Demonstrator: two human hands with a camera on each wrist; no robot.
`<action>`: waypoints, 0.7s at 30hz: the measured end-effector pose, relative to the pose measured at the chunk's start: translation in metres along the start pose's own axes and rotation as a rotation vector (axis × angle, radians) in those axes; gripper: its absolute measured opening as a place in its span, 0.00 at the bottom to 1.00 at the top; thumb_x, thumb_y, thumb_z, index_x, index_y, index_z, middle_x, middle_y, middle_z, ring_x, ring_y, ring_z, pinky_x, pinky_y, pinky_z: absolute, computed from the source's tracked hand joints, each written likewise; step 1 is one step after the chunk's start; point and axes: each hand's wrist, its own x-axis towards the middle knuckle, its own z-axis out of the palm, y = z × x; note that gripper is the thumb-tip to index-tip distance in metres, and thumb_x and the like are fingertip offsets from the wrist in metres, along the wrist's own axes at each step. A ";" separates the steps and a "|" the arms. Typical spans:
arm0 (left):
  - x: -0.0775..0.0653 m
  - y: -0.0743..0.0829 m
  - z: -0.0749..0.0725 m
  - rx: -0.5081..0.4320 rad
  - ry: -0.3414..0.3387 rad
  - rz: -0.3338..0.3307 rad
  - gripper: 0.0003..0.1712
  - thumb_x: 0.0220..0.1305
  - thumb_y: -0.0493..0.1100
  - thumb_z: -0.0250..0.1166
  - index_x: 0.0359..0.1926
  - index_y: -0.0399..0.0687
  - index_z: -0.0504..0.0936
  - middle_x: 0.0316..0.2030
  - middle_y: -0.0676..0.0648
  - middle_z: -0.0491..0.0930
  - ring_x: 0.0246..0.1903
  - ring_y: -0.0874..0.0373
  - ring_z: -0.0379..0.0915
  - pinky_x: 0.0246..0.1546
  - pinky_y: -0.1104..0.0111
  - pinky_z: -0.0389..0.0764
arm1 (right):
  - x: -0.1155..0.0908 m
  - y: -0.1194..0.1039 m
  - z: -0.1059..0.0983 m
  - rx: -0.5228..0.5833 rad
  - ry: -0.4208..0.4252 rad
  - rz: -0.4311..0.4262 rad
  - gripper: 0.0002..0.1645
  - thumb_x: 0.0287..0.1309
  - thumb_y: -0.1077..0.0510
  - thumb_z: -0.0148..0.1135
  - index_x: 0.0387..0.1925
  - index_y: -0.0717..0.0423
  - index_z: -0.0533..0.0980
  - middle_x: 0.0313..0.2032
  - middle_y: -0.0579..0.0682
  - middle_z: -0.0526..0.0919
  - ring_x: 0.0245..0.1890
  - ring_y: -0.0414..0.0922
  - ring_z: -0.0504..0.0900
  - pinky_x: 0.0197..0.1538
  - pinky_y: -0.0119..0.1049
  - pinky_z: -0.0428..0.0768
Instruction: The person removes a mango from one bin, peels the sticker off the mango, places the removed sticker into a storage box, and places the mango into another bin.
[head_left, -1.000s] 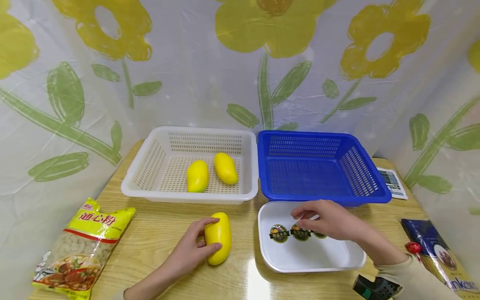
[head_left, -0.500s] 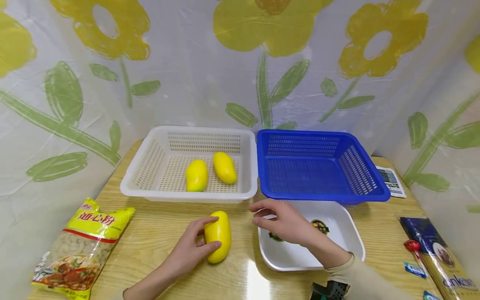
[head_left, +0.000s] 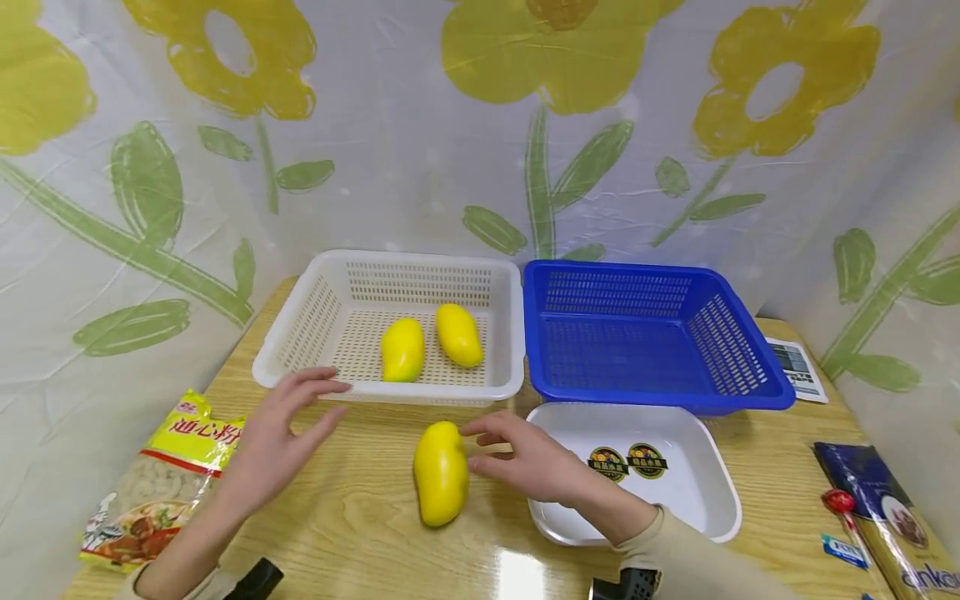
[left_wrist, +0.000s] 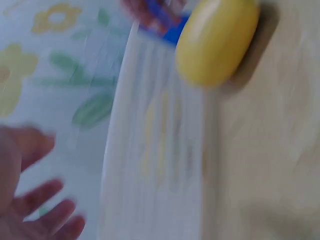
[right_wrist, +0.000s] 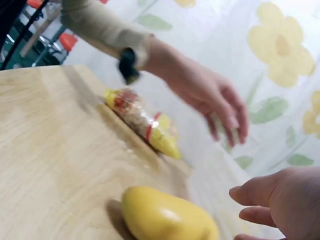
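A yellow mango (head_left: 441,473) lies on the wooden table between my two hands. My right hand (head_left: 528,458) has its loosely bent fingertips close by the mango's right side; the right wrist view shows them apart from the mango (right_wrist: 167,215). My left hand (head_left: 277,437) is raised with spread fingers near the front left corner of the white basket (head_left: 281,337), holding nothing. Inside that basket lie two more mangoes, one greenish at its tip (head_left: 402,350) and one plain yellow (head_left: 459,335). Under my right forearm is a white tray (head_left: 675,508) with round fruit stickers (head_left: 647,460).
A blue basket (head_left: 652,396) stands right of the white one. At left lies a bag of macaroni (head_left: 165,483), partly behind my left arm. On the right are a dark-blue-and-tan package (head_left: 885,508), a red lollipop (head_left: 838,502) and a small blue packet (head_left: 843,551).
My left hand has let go of the mango and moved up and left. My right hand has moved left from over the tray to the mango's side.
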 end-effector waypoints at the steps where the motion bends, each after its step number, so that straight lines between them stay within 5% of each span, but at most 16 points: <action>1: 0.004 -0.006 -0.008 0.050 0.040 -0.011 0.14 0.64 0.37 0.67 0.51 0.43 0.82 0.59 0.41 0.72 0.56 0.42 0.69 0.46 0.56 0.74 | 0.002 0.000 0.003 0.002 -0.008 -0.010 0.23 0.65 0.56 0.62 0.59 0.59 0.74 0.59 0.56 0.72 0.59 0.58 0.72 0.58 0.48 0.76; 4: 0.016 -0.029 -0.030 0.109 0.094 -0.069 0.15 0.66 0.38 0.65 0.53 0.39 0.81 0.61 0.33 0.66 0.60 0.32 0.62 0.48 0.44 0.69 | 0.007 0.001 0.012 0.011 -0.025 -0.015 0.22 0.64 0.58 0.62 0.58 0.62 0.74 0.58 0.58 0.70 0.60 0.59 0.69 0.59 0.48 0.76; 8: 0.027 -0.063 -0.051 0.024 0.018 -0.225 0.23 0.71 0.45 0.60 0.61 0.36 0.74 0.66 0.28 0.59 0.63 0.28 0.55 0.54 0.35 0.64 | 0.012 0.002 0.020 -0.022 -0.023 0.013 0.21 0.63 0.58 0.64 0.56 0.60 0.76 0.60 0.58 0.68 0.62 0.54 0.68 0.58 0.46 0.77; 12: 0.030 -0.087 -0.062 -0.117 -0.115 -0.415 0.33 0.72 0.56 0.55 0.69 0.41 0.65 0.69 0.31 0.56 0.62 0.35 0.61 0.50 0.58 0.77 | 0.014 0.001 0.021 -0.098 -0.021 0.016 0.19 0.62 0.57 0.64 0.54 0.57 0.79 0.62 0.58 0.68 0.63 0.54 0.68 0.59 0.47 0.75; 14: 0.030 -0.096 -0.063 -0.175 -0.170 -0.468 0.36 0.71 0.59 0.55 0.70 0.43 0.63 0.69 0.32 0.56 0.57 0.48 0.70 0.43 0.70 0.77 | 0.015 0.000 0.022 -0.153 -0.026 0.008 0.19 0.62 0.57 0.65 0.54 0.55 0.80 0.62 0.58 0.68 0.62 0.54 0.68 0.60 0.48 0.73; 18: 0.029 -0.111 -0.063 -0.322 -0.217 -0.487 0.34 0.72 0.56 0.56 0.70 0.43 0.63 0.66 0.35 0.58 0.45 0.70 0.74 0.43 0.76 0.79 | 0.022 0.001 0.024 -0.253 -0.049 -0.005 0.20 0.61 0.57 0.65 0.55 0.49 0.80 0.61 0.56 0.70 0.62 0.51 0.68 0.61 0.46 0.69; 21: 0.029 -0.122 -0.064 -0.440 -0.210 -0.478 0.28 0.73 0.51 0.56 0.67 0.45 0.66 0.59 0.46 0.64 0.42 0.72 0.75 0.45 0.77 0.79 | 0.029 0.003 0.027 -0.281 -0.065 -0.012 0.20 0.60 0.57 0.65 0.55 0.46 0.81 0.61 0.53 0.71 0.62 0.49 0.68 0.61 0.43 0.69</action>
